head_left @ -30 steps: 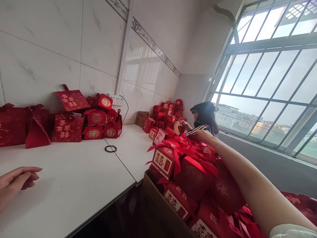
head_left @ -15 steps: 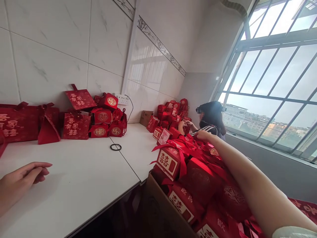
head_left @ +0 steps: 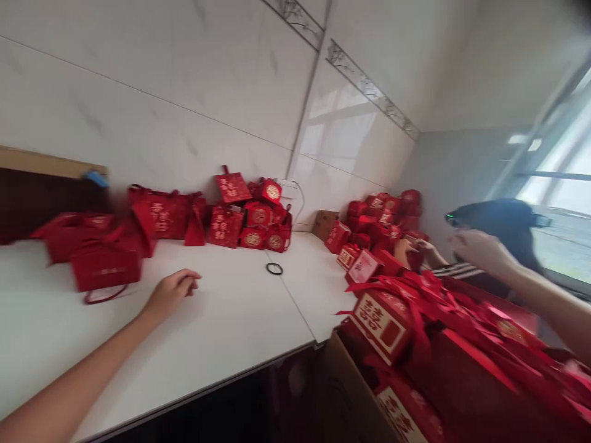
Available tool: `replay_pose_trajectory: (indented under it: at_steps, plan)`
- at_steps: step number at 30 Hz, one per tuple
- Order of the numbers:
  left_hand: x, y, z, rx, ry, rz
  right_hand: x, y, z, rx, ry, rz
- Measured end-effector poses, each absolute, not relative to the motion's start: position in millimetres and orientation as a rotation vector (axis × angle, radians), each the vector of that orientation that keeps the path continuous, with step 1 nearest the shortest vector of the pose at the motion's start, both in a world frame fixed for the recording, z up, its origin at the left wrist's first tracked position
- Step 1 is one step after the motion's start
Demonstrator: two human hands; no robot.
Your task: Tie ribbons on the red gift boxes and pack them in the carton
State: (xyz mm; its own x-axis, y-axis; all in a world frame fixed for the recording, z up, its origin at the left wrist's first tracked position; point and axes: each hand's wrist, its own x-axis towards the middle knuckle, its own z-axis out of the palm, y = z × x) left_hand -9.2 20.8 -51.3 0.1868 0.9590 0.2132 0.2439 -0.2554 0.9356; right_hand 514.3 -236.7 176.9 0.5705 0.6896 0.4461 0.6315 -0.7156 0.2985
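A: Your right hand (head_left: 478, 249) hangs in the air over the far end of the cardboard carton (head_left: 341, 400). It is above the red ribboned boxes (head_left: 383, 320) heaped in the carton and looks clear of them.

B: Your forearm comes in from the carton's right side, stretched out, with the wrist about level. The hand is blurred, so I cannot tell whether your fingers are spread or closed.

A: Your left hand (head_left: 173, 289) lies on the white counter (head_left: 240, 326), well left of the carton, palm down, fingers loosely curled and gripping nothing.

B: A red bag (head_left: 106, 267) stands just beyond that hand, farther from the carton. The black ring (head_left: 274, 269) lies between that hand and the carton.
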Motion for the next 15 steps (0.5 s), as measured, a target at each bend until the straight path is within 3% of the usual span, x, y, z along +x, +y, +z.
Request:
replay_pose_trajectory:
  at_steps: [6,12,15]
  plan:
    - [-5.7,13.6,-56.3,1.662,1.168,1.142,396.7,-145.2,205.5,2.36,1.937,1.1]
    - [-8.1,8.2,-62.5,1.715,1.136,1.115,186.4,-65.6,160.5,2.013,2.282,0.308]
    - [-6.9,9.3,-64.7,1.729,1.134,1.116,109.6,-31.9,117.1,1.892,2.404,0.147]
